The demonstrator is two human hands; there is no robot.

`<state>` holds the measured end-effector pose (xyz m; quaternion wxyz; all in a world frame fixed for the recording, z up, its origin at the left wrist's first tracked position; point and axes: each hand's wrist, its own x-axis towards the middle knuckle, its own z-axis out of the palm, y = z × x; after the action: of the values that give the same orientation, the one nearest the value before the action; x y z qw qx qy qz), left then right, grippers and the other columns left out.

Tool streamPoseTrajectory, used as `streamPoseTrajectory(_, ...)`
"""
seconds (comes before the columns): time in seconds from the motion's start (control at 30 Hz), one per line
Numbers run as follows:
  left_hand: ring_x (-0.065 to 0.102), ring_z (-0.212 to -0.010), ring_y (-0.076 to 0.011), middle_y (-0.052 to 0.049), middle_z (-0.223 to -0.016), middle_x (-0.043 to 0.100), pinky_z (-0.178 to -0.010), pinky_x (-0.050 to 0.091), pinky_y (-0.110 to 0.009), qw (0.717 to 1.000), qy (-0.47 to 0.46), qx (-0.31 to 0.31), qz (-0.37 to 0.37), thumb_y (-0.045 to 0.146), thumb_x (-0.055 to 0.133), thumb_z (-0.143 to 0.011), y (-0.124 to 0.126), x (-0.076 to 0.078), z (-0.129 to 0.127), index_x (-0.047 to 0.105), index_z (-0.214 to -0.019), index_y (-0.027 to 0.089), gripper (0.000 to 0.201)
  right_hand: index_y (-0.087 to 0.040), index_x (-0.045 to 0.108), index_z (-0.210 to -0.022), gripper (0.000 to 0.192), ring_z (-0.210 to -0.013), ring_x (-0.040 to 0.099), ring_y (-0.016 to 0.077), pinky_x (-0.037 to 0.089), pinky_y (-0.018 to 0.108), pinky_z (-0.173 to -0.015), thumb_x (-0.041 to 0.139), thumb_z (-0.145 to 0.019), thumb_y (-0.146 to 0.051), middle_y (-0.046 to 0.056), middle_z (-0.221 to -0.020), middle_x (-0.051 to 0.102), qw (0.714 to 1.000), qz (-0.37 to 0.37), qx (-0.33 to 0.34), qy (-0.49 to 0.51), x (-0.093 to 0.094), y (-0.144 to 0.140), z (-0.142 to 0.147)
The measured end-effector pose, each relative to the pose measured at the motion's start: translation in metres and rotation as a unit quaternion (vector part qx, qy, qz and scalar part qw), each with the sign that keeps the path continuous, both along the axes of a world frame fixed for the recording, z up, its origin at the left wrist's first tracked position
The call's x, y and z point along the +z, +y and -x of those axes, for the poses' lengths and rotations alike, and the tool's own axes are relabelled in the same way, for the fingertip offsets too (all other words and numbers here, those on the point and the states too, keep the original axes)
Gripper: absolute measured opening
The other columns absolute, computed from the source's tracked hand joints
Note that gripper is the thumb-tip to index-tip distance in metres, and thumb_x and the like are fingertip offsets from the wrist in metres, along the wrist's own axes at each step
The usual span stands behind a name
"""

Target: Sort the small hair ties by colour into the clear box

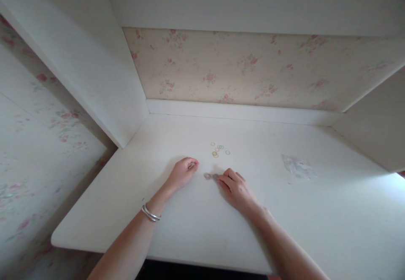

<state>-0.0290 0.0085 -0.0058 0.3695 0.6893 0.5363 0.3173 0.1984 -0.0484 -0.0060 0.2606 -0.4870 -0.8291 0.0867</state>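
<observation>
My right hand (236, 187) rests on the white tabletop, its thumb and fingertips closed at a small cluster of grey rings (215, 176). Right beside that cluster, on its left, lies another of pinkish rings (207, 176). My left hand (183, 173) is curled on the table to the left of both clusters, thumb and forefinger drawn together; whether anything is between them is hidden. Beyond the hands several thin loose rings, like small elastic bands, are scattered: yellow ones (215, 154) and greenish ones (220, 147). Two silver bangles (151, 213) circle my left wrist.
On the right of the white table (196, 229) lies a crumpled clear plastic bag (299, 167). A low white ledge (240, 112) runs along the back below flowered wallpaper (234, 67). White side panels (104, 60) stand at left and right.
</observation>
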Motion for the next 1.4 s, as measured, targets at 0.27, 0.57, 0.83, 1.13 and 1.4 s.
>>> streamPoseTrajectory(0.27, 0.063, -0.091, -0.0182, -0.005, -0.096, 0.069, -0.085, 0.047, -0.03, 1.0, -0.011, -0.001, 0.01, 0.038, 0.049, -0.084, -0.001, 0.001, -0.001, 0.064, -0.094, 0.018, 0.027, -0.023, 0.065, -0.101, 0.029, -0.072, 0.054, 0.0135, 0.044, 0.027, -0.07, 0.04, -0.093, -0.035, 0.005, -0.086, 0.056, 1.0, 0.012, -0.019, -0.016, 0.006, -0.002, 0.004)
streamPoseTrajectory(0.57, 0.064, -0.091, -0.0176, -0.005, -0.097, 0.069, -0.084, 0.048, -0.029, 1.0, -0.012, 0.002, 0.007, 0.037, 0.049, -0.084, -0.002, 0.004, -0.001, 0.064, -0.094, 0.018, 0.027, -0.026, 0.068, -0.098, 0.029, -0.068, 0.053, 0.0124, 0.042, 0.026, -0.065, 0.04, -0.091, -0.032, 0.004, -0.083, 0.056, 0.999, 0.006, -0.034, -0.001, 0.002, 0.0, 0.003)
streamPoseTrajectory(0.83, 0.063, -0.09, -0.0178, -0.005, -0.097, 0.069, -0.084, 0.048, -0.03, 1.0, -0.009, -0.003, 0.003, 0.037, 0.049, -0.084, -0.002, 0.004, -0.002, 0.065, -0.093, 0.018, 0.026, -0.025, 0.067, -0.097, 0.026, -0.068, 0.055, 0.0124, 0.044, 0.025, -0.066, 0.045, -0.089, -0.037, 0.004, -0.085, 0.056, 0.999, 0.022, -0.043, 0.0, 0.001, 0.0, 0.005)
streamPoseTrajectory(1.13, 0.063, -0.087, -0.018, -0.003, -0.094, 0.069, -0.085, 0.047, -0.031, 1.0, -0.001, 0.0, 0.006, 0.037, 0.049, -0.083, -0.003, 0.005, -0.003, 0.066, -0.092, 0.019, 0.026, -0.026, 0.068, -0.088, 0.025, -0.065, 0.056, 0.0115, 0.043, 0.025, -0.063, 0.047, -0.087, -0.038, 0.002, -0.085, 0.056, 0.995, 0.054, -0.082, -0.009, 0.006, 0.003, 0.011)
streamPoseTrajectory(1.4, 0.064, -0.09, -0.0175, -0.003, -0.097, 0.069, -0.083, 0.048, -0.028, 1.0, 0.006, -0.004, 0.007, 0.036, 0.049, -0.084, -0.003, 0.005, -0.002, 0.065, -0.093, 0.019, 0.026, -0.024, 0.067, -0.089, 0.027, -0.065, 0.054, 0.0109, 0.041, 0.024, -0.062, 0.04, -0.09, -0.03, 0.002, -0.087, 0.056, 0.997, 0.04, -0.055, -0.019, 0.006, 0.0, 0.009)
